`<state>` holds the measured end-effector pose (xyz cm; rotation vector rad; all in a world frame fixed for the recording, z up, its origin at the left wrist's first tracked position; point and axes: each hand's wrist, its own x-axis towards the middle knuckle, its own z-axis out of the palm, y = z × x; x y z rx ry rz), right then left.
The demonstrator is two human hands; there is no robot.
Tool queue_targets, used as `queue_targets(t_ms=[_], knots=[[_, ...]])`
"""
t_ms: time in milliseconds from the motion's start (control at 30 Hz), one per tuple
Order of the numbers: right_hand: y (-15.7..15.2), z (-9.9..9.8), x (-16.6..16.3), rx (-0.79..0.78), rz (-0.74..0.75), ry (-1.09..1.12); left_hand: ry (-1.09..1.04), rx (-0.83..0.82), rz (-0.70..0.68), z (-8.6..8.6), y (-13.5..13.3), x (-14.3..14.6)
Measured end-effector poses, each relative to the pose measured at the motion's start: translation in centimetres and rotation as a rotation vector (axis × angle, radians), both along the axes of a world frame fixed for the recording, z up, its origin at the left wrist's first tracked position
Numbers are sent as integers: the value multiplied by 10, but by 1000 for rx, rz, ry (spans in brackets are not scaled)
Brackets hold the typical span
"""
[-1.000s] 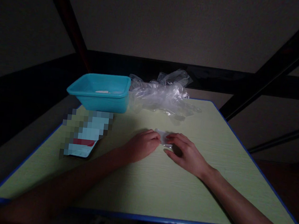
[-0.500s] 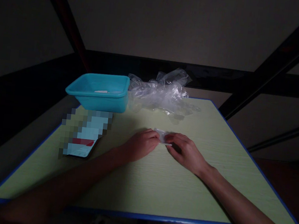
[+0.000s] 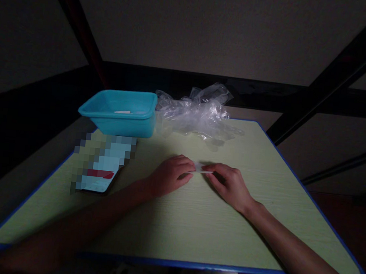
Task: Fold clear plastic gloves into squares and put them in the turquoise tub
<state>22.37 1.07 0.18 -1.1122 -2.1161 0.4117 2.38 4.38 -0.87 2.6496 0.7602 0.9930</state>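
Piece in hand: a small, thin, whitish sheet, see-through in part, sits between the two hands near the middle of the tabletop. Its near edge shows as a narrow pale line running from one hand to the other.
Left hand: the thumb lies below the fingers with a small gap between them, and the sheet's left end is held there.
Right hand: fingers bent and brought close to the thumb, holding the sheet's right end; the exact contact is partly hidden.
Just changed: a second ago the right thumb stands well away from its fingers and the sheet shows a broader, glossier face; now that thumb is drawn in and mainly the edge shows. The left hand loosens from a tight curl.
What it means: the sheet seems to be under control at both ends and tilted or folded; which of the two is unclear.
Behind the hands: a crumpled heap of clear plastic.
Back left: a turquoise basin with a white item inside, beside the heap.
Left of the hands: a phone, its screen lit and mostly blurred out.
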Motion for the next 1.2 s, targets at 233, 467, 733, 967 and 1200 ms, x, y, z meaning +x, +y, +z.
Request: queue_targets(t_ms=[233, 467, 733, 967, 1200], knots=[[1, 3, -6, -356, -73, 551, -374, -605, 219, 16, -6, 3], [-1, 6, -6, -446, -48, 789, -651, -1047, 256, 14, -12, 12], [-3, 0, -7, -554, 52, 637, -652, -1036, 263, 20, -17, 13], [-4, 2, -7, -663, 6, 693, -606, -1007, 204, 14, -17, 11], [-5, 2, -6, -620, -38, 694, -605, -999, 166, 10, -16, 11]])
